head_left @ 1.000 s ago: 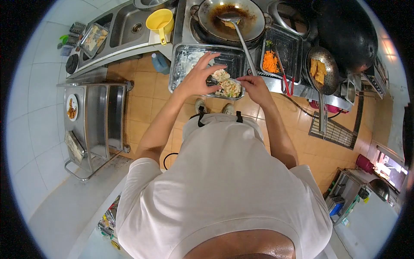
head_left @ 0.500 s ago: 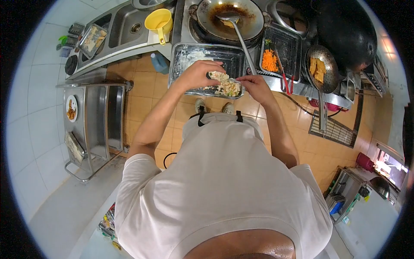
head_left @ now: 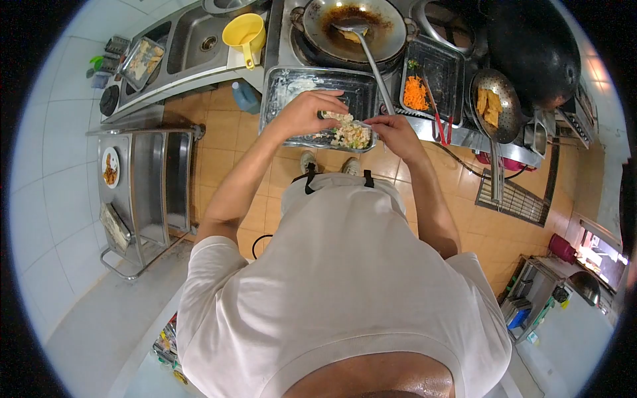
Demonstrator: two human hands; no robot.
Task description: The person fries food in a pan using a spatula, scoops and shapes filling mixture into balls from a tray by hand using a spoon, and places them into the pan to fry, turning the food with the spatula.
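My left hand (head_left: 307,117) curves its fingers and thumb around a lump of pale chopped filling (head_left: 337,118) with a dark edge, above the near side of a metal tray (head_left: 269,106). Just below it, a heap of pale filling with green and orange bits (head_left: 352,137) lies at the tray's near right corner. My right hand (head_left: 398,136) is at that corner, thumb and forefinger pinched together beside the filling. What they grip, whether the rim or something small, I cannot make out. White powder coats the tray's far left part.
Behind the tray sits an oily wok (head_left: 325,30) with a long-handled spatula (head_left: 375,66). Rightward are a dark tray (head_left: 451,60) with shredded carrot (head_left: 416,94) and red-handled tongs (head_left: 443,129), then a strainer (head_left: 507,123) holding fried pieces. A yellow jug (head_left: 243,33) stands left.
The left fingers have opened slightly and lifted a little from the lump, with less of it showing. My right hand has barely moved.
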